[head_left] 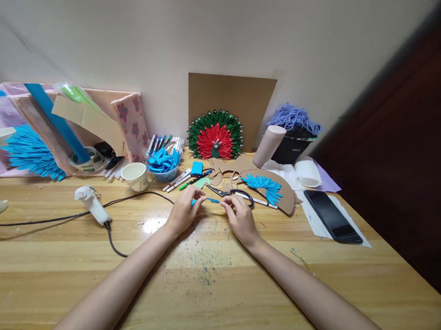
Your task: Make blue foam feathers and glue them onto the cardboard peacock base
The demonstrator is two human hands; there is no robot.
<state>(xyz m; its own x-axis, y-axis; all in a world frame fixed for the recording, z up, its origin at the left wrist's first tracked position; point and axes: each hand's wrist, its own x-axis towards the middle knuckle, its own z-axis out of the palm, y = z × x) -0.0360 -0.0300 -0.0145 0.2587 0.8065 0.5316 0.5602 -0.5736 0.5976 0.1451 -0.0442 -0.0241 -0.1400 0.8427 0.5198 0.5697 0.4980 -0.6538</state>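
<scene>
A small twisted blue strip [213, 200] spans the gap between my two hands, just above the wooden table. My left hand [185, 208] pinches its left end, and another bit of blue shows by those fingers. The other end is pinched in my right hand [239, 217]. Right behind the hands lie dark-handled scissors [237, 193]. To the right of these is a cardboard fan shape [286, 193] with blue petals [264, 186] arranged on it. A bowl of blue pieces [163, 162] stands behind my left hand.
A white glue gun [94, 207] and its black cord lie on the left, near a paper cup [135, 176]. Markers [178, 179] lie behind my hands. A red and green peacock [215, 137] leans at the back. A phone [332, 217] rests on the right beside a tumbler [269, 145].
</scene>
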